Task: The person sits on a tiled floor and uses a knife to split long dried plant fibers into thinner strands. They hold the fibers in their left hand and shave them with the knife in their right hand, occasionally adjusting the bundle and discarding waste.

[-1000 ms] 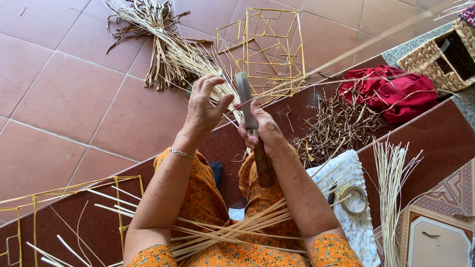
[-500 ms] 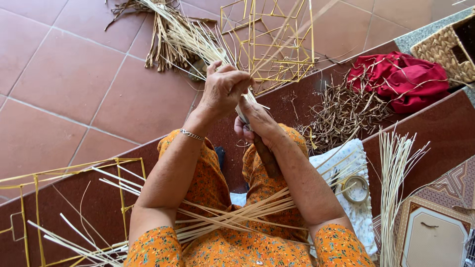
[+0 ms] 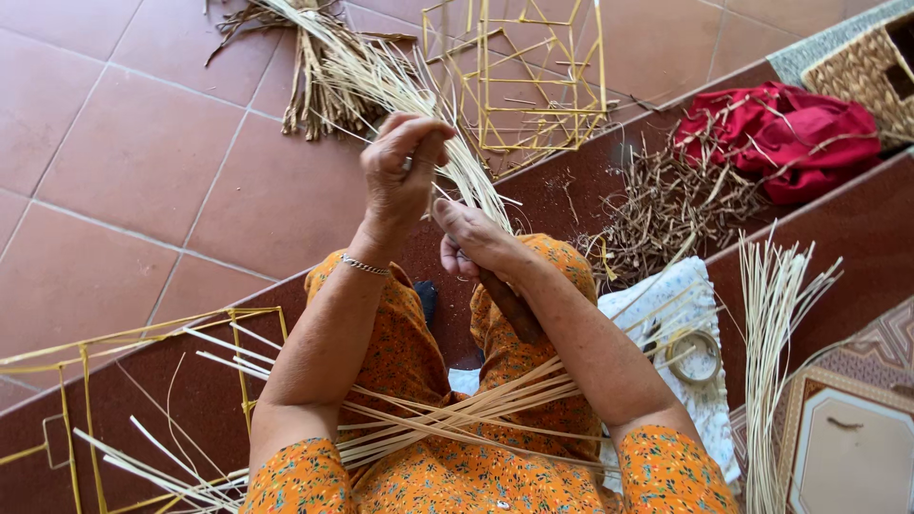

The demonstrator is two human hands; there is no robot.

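Pale cane strips (image 3: 466,176) run up through your left hand (image 3: 405,171), fingertips pinched tight on them; your right hand (image 3: 476,243) is curled round a dark wooden handle (image 3: 509,305), perhaps a knife, its blade hidden; more strips cross your lap; terracotta floor tiles (image 3: 143,162) lie beyond; two yellow stick frames (image 3: 533,76) and one red cloth (image 3: 790,133) rest nearby.

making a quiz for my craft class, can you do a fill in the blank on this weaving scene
1. The left hand pinches a pale ____ strip.
2. The left wrist wears a thin ____.
3. The bundled cloth by the woven basket is ____.
4. The open stick frame on the floor is ____ in colour.

Missing words: straw; bracelet; red; yellow
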